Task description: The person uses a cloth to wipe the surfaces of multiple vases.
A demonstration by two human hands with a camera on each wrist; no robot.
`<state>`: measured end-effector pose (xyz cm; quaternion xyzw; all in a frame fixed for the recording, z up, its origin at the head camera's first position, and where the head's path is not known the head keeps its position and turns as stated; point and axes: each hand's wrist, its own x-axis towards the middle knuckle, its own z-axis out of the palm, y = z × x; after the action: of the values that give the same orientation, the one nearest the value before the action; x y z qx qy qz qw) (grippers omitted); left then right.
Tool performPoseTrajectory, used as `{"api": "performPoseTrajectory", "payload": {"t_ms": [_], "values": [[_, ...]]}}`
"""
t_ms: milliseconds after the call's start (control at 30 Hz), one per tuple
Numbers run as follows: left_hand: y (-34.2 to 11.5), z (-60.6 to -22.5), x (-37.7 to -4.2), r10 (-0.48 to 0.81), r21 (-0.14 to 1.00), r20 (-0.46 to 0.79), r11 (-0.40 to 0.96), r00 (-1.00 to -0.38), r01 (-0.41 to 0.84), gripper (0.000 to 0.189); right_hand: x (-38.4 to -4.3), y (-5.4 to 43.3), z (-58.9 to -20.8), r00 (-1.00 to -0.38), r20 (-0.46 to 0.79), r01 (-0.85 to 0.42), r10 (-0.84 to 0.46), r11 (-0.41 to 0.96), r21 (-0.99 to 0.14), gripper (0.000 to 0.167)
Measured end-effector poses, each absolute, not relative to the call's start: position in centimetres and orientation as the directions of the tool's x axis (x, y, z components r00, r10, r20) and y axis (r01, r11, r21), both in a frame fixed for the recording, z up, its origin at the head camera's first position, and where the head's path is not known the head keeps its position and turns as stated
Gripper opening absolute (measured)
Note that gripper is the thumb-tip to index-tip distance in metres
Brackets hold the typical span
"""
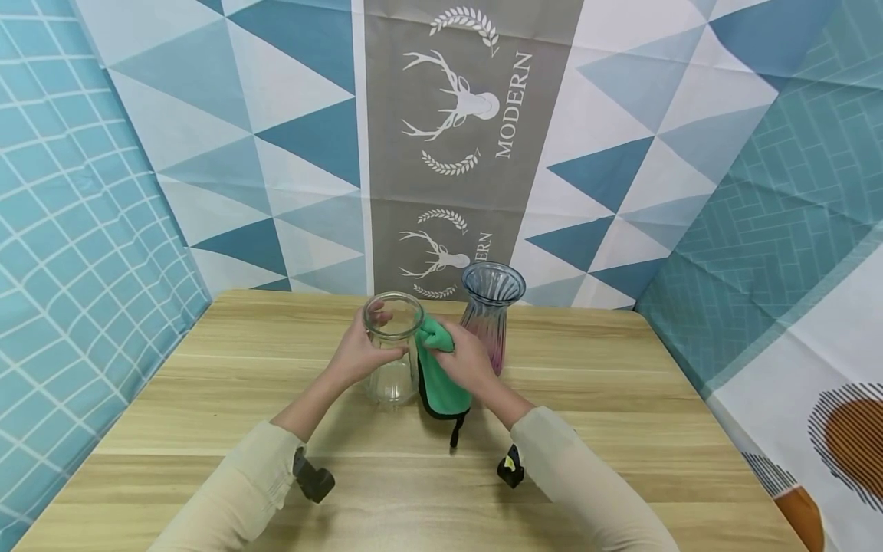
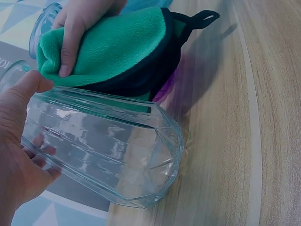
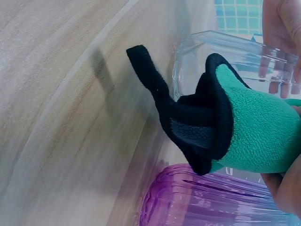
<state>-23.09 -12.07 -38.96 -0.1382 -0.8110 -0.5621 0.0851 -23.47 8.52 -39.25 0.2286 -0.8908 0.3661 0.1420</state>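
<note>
My left hand (image 1: 366, 349) grips a clear glass vase (image 1: 393, 379) near its rim, thumb on the near side and fingers round the far side. The left wrist view shows the vase's faceted lower end (image 2: 155, 160) close over the wooden table. In my right hand (image 1: 465, 356) is a folded green cleaning cloth (image 1: 441, 383) with black edging, pinched at its top beside the vase. Its black hanging loop (image 3: 148, 70) dangles below. Behind the right hand stands a second glass vase (image 1: 491, 295), bluish at its flared rim and pink-purple lower down.
The wooden table (image 1: 414, 491) reaches back to a patterned wall cloth (image 1: 303, 153) with triangles and deer heads. A blue tiled-pattern cloth (image 1: 83, 215) hangs at the left, and a teal and white one (image 1: 759, 230) at the right.
</note>
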Motion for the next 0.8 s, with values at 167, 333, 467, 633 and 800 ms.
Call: {"api": "performPoseTrajectory", "payload": {"t_ms": [167, 333, 467, 633, 800], "values": [[-12.1, -39.0, -23.1, 0.136, 0.889, 0.295, 0.324, -0.946, 0.324, 0.087, -23.5, 8.6, -39.5, -0.874, 0.364, -0.484, -0.323, 0.65, -0.585, 0.04], [-12.1, -39.0, -23.1, 0.138, 0.89, 0.294, 0.322, -0.946, 0.324, 0.087, -23.4, 8.7, -40.0, -0.894, 0.305, -0.448, -0.329, 0.682, -0.578, 0.042], [-12.1, -39.0, -23.1, 0.138, 0.891, 0.296, 0.318, -0.945, 0.325, 0.087, -23.3, 8.8, -40.5, -0.903, 0.28, -0.43, -0.327, 0.703, -0.566, 0.043], [-12.1, -39.1, -23.1, 0.141, 0.889, 0.295, 0.321, -0.945, 0.326, 0.087, -23.2, 8.7, -41.1, -0.913, 0.246, -0.407, -0.324, 0.716, -0.567, 0.045], [-12.1, -39.1, -23.1, 0.137, 0.893, 0.29, 0.317, -0.947, 0.319, 0.088, -23.2, 8.7, -41.4, -0.924, 0.207, -0.381, -0.321, 0.754, -0.535, 0.046]]}}
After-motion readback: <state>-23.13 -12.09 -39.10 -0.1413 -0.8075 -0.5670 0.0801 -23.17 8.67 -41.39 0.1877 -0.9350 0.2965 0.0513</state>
